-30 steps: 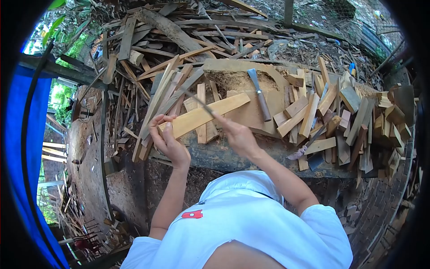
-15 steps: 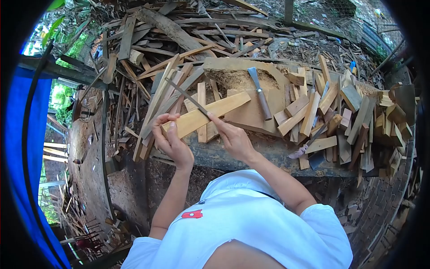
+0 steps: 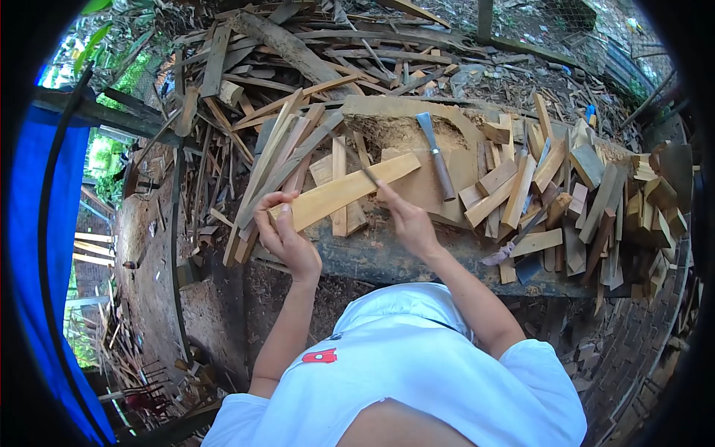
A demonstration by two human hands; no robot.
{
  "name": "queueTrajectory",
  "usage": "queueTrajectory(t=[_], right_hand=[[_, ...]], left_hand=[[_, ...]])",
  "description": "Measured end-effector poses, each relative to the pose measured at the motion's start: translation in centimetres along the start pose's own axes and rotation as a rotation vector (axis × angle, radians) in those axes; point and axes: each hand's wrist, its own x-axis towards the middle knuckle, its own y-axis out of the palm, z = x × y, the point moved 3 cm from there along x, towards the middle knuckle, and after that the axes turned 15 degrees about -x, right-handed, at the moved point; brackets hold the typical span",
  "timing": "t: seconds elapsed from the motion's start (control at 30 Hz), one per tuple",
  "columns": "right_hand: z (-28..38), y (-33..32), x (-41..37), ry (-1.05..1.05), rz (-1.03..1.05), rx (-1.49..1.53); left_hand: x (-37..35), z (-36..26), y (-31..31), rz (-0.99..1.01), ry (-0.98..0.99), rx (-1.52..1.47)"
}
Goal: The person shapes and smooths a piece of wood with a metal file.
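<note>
My left hand (image 3: 287,242) is closed round the near left end of a pale, tapered wooden board (image 3: 342,192), thumb on top. The board slants up to the right across the workbench. My right hand (image 3: 406,223) grips a long, thin, dark blade (image 3: 369,176), its handle hidden in the fingers. The blade lies across the board near its far right end, its tip blurred and pointing up and left. To the right of the board, a chisel (image 3: 434,156) with a wide bluish blade and wooden handle rests on a hollowed wood block (image 3: 402,108).
Several cut wood pieces (image 3: 514,186) are heaped on the right of the bench (image 3: 417,257), with a knife (image 3: 503,253) at the heap's front edge. Long planks (image 3: 272,164) lean on the left. Scrap timber (image 3: 298,56) is piled behind. A blue tarp (image 3: 45,223) hangs far left.
My right hand has moved the blade right along the board, toward its far end. My left hand keeps its hold and has barely moved.
</note>
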Motion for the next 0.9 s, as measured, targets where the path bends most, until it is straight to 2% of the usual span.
queueTrajectory(t=[0.07,0.1,0.2,0.27,0.33,0.43,0.47,0.53,0.6,0.67,0.73,0.83,0.9], right_hand=[[-2.7,-0.6,-0.2,0.199,0.140,-0.148],[-2.8,-0.6,-0.1,0.200,0.134,-0.153],[-1.5,-0.3,0.3,0.155,0.034,-0.153],[1.7,-0.3,0.7,-0.042,0.034,-0.046],[1.4,-0.1,0.7,-0.042,0.028,-0.037],[-3.3,-0.3,0.2,0.183,0.060,-0.091],[-4.4,-0.2,0.2,0.181,0.056,-0.093],[-4.7,-1.0,0.3,0.240,0.084,-0.198],[-3.2,-0.9,0.5,0.284,0.102,-0.149],[-0.2,-0.5,1.1,0.043,-0.014,-0.040],[-0.2,0.3,1.3,-0.003,-0.017,-0.028],[-4.0,0.5,1.1,0.087,-0.019,-0.029],[-7.4,0.2,1.1,0.310,0.050,-0.234]], left_hand=[[0.0,0.4,-0.5,-0.010,-0.013,-0.045],[-0.1,0.4,-0.7,-0.003,-0.004,-0.026],[-0.2,0.3,-0.2,0.021,0.014,0.009],[-0.2,0.0,0.4,0.035,0.025,0.028],[-0.1,-0.1,0.7,0.018,-0.001,0.009],[0.3,0.2,0.3,0.011,0.000,-0.039],[0.3,0.2,0.2,0.014,0.003,-0.043],[0.0,0.3,0.1,0.028,0.029,0.002],[-0.1,0.2,0.5,0.037,0.023,0.001],[0.0,0.1,1.1,0.040,0.025,0.000],[0.3,-0.3,1.4,0.026,0.017,0.007],[0.3,0.0,0.7,-0.004,0.006,-0.042],[-0.1,0.0,0.4,0.009,0.024,-0.011]])
